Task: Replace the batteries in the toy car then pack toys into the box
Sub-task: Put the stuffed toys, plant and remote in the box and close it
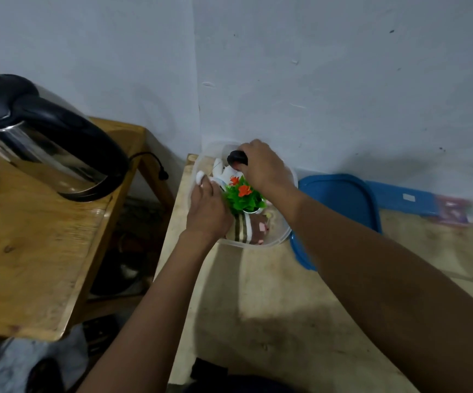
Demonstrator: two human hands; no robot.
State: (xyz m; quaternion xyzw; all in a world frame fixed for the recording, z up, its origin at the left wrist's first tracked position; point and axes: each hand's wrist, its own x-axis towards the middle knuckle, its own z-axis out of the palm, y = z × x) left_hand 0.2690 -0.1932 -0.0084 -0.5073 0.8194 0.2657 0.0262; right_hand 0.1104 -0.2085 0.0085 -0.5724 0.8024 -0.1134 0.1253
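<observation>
Box (pixel 282 236), clear plastic, stands on the pale tabletop (pixel 272 293) near the wall corner and already contains several toys: a white plush figure (pixel 225 173), a small pot of green leaves with orange flowers (pixel 244 195), and a brown-and-cream striped soft item (pixel 246 229). Packing is the step in hand. No toy car can be identified; the black object (pixel 236 158) in the right hand (pixel 261 165) may be part of one, but this cannot be confirmed. The right-hand grip is clamped on that black object above the far side of the box. The left hand (pixel 205 207) reaches into the near-left side; its fingers curl around white plush, apparently clamped on it, though the contact is partly hidden. A blue lid (pixel 340 199) lies just beside the box on the right.

Next move, as judged: lower the black object into the free space at the far side, press the soft toys down, release both hands, then fit the blue lid. A kettle (pixel 45 137) stands on the separate wooden table (pixel 31 251) to the left.
</observation>
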